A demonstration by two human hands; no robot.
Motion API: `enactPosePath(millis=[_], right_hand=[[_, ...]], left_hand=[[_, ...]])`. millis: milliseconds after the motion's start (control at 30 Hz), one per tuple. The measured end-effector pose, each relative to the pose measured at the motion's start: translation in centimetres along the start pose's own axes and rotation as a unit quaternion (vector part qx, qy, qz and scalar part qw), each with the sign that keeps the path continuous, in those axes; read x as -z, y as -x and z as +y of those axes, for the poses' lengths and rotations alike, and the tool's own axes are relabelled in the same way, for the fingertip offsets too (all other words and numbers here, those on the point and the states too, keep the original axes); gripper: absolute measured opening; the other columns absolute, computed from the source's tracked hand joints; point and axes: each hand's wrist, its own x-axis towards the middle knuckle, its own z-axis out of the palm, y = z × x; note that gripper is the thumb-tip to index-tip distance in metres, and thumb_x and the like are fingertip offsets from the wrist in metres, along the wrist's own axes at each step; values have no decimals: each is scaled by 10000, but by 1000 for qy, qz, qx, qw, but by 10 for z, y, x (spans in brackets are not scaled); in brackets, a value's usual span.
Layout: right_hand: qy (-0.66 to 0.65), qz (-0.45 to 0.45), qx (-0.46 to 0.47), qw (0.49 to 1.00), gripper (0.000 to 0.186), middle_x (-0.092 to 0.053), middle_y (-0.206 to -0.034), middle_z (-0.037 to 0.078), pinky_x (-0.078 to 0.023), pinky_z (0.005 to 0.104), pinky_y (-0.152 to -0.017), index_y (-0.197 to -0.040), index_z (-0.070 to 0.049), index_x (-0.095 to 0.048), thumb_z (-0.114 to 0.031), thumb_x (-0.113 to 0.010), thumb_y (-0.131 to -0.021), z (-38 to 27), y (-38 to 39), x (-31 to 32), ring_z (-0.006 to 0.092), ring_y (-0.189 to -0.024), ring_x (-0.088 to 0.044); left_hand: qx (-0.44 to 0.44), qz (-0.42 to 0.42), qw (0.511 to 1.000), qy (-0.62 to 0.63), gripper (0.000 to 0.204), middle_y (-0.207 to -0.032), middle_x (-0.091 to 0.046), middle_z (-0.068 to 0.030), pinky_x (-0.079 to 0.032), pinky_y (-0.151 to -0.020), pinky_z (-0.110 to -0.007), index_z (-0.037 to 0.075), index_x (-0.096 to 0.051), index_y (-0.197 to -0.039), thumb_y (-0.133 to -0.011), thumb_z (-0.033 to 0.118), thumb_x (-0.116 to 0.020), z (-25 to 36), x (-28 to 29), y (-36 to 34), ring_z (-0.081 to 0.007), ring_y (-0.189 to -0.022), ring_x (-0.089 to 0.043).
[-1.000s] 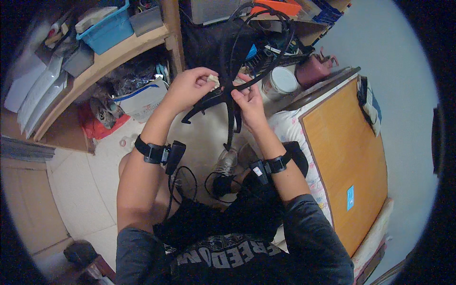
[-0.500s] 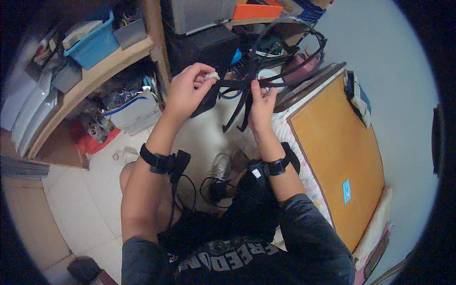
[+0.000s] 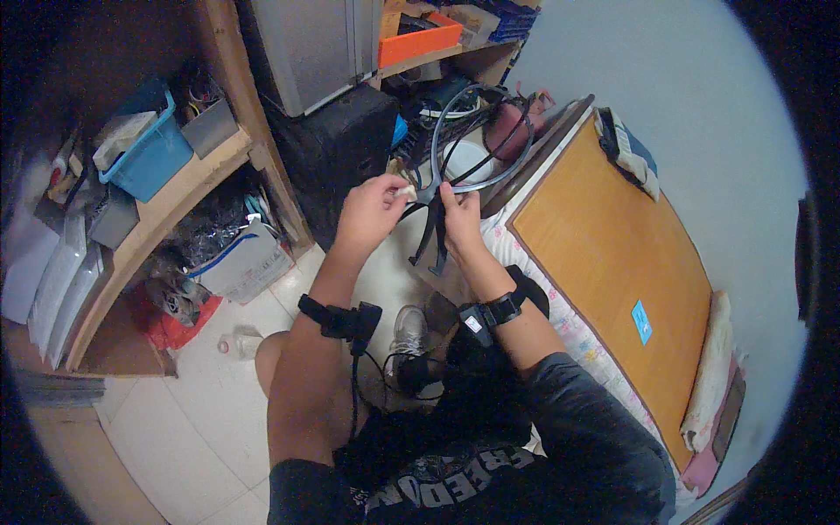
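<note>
Left hand (image 3: 367, 214): the fingers are bent in and nearly closed, pinching a small white wad (image 3: 406, 192) between thumb and fingertips. The wad projects from the grip on the side facing the right hand.

Right hand (image 3: 462, 217): partly closed, with the thumb in front and the fingers behind. It grips a frame (image 3: 435, 199) near the point where its arms meet. The frame lies between the two hands and extends above the right hand. Its large hoop rises beyond the right fingertips; its dark legs hang below the grip, beside the right palm. The wad is next to the meeting point of the arms; whether the two touch cannot be told.

Surroundings: A white tub (image 3: 464, 157) is behind the frame, beyond the right hand, with a dark pink container (image 3: 506, 131) just past it. A black case (image 3: 346, 144) stands beyond the left hand; a grey box (image 3: 311, 52) is farther out above it. An orange tray (image 3: 424, 45) sits on a shelf well beyond both hands. A blue basket (image 3: 153, 162) is on the shelf far to the left of the left hand, and a white box (image 3: 249, 267) is lower on that side. To the right of the right hand, a wooden board (image 3: 604, 262) lies on a bed (image 3: 560, 328). A shoe (image 3: 408, 337) is on the floor below the hands.
</note>
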Motion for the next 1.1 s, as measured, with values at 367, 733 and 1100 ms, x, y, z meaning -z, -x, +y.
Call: enactPosePath(millis=[367,733,1100], right_hand=[[-34,-45,-51,997,341,-569,-848,69,-468,264,-631,-1023,9,-417,-209,-642,-888,-15,14,1,124,-747,-559],[126,-88,39,987,296,-533,-757,12,-370,221,-504,-1078,-46,-405,-130,-619,-893,-19,33,25,64,-629,-479],[6,-59,-38,998,320,-564,-853,63,-463,249,-615,-1098,-1,-397,-96,-618,-886,-35,15,25,121,-750,-571]], left_hand=[[-115,-2,989,-96,158,-863,-609,-106,-490,-677,-393,69,-632,-899,-774,155,-674,14,-19,-4,-299,-799,-614],[-130,19,977,-169,135,-876,-586,-96,-478,-699,-411,92,-622,-899,-800,180,-650,26,-31,-7,-309,-834,-597],[-206,-31,943,-261,150,-818,-556,-107,-477,-704,-403,65,-634,-893,-760,133,-650,35,-46,7,-302,-806,-579]])
